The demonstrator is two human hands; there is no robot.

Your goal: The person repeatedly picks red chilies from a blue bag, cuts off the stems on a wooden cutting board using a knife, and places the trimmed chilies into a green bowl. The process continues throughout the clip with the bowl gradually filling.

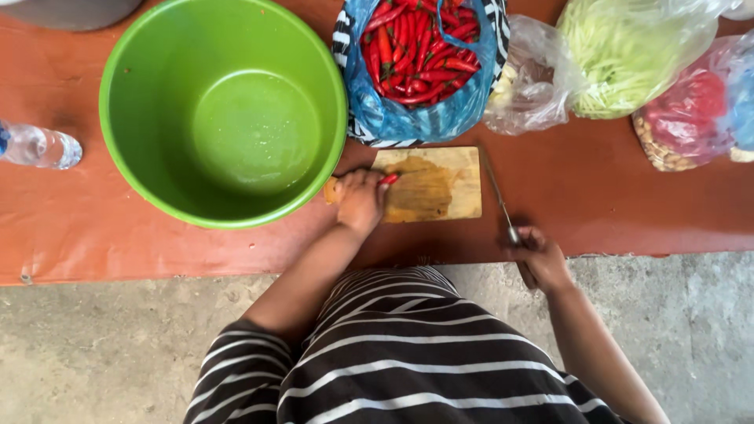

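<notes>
A small wooden cutting board (440,184) lies on the red-brown table. My left hand (360,200) rests on the board's left end, closed on a red chili (388,179) whose tip pokes out from my fingers. To the right of the board, my right hand (540,255) grips a knife (499,198) by the handle at the table's front edge. The thin blade points away from me, just off the board's right side. A blue plastic bag (416,118) full of red chilies (416,51) stands directly behind the board.
A large empty green basin (126,149) sits left of the board. A clear water bottle (39,147) lies at the far left. Clear bags of pale green shreds (628,55), peanuts with red items (683,126) and another bag (526,86) stand at the back right. Concrete floor below.
</notes>
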